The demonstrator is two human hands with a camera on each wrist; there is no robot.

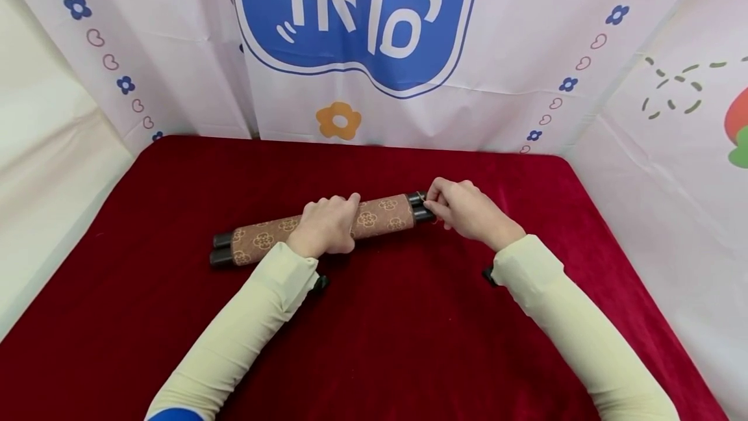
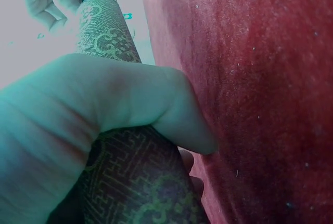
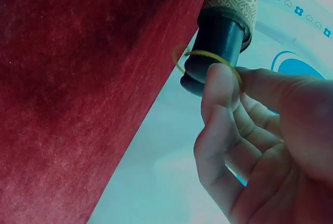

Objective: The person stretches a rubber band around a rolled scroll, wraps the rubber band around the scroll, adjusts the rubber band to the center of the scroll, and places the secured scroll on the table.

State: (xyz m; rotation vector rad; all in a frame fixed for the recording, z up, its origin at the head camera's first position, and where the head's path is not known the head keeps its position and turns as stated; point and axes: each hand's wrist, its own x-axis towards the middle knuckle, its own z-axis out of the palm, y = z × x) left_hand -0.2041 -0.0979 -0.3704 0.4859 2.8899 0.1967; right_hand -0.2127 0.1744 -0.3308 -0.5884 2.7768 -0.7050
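Note:
A scroll (image 1: 380,216), rolled from both ends into two side-by-side rolls, lies slantwise on the red cloth. Its brown fabric carries gold flower patterns, and paired black rod ends (image 3: 221,34) stick out. My left hand (image 1: 327,225) grips it around the middle, the thumb across the roll in the left wrist view. At the right end, my right hand (image 1: 472,212) pinches a thin yellow rubber band (image 3: 208,53) between thumb and forefinger. The band loops around the black rod ends in the right wrist view. Part of the band is hidden behind my fingers.
Red velvet cloth (image 1: 397,330) covers the table. Behind it hangs a white backdrop (image 1: 497,102) with a blue emblem (image 1: 362,31), and white fabric walls stand at both sides.

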